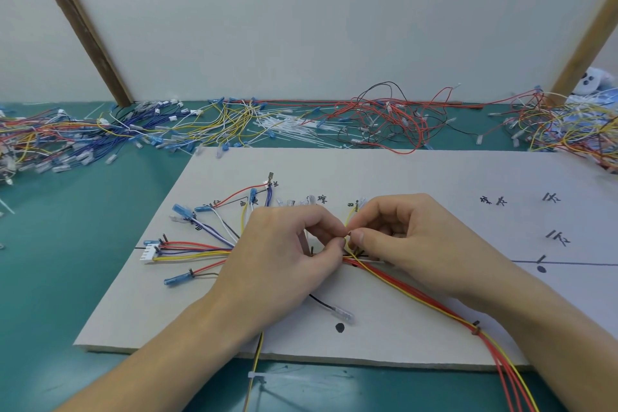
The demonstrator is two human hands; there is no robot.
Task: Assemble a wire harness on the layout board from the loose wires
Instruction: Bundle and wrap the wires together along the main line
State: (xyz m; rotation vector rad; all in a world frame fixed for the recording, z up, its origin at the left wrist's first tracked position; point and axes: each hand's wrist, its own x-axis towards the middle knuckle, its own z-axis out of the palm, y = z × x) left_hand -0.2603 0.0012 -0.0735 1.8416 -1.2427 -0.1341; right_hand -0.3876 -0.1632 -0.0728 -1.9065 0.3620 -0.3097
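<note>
The grey layout board (418, 177) lies on the green table, marked with black handwritten labels and pegs. A fan of red, yellow, purple and white wires (200, 246) with blue terminals spreads over its left part. My left hand (284, 261) and my right hand (408, 237) meet at the board's middle. Both pinch a thin yellow wire (349, 216) between thumb and forefinger, where the wires gather. A bundle of red and yellow wires (434, 303) runs from there to the lower right, off the board's edge. A black wire with a clear terminal (334, 308) lies below my left hand.
Heaps of loose wires (150, 130) lie along the table's back, with red and black ones (384, 117) in the middle and more at the right (568, 130). White cable ties (287, 127) lie among them. One cable tie (284, 376) sits at the board's near edge.
</note>
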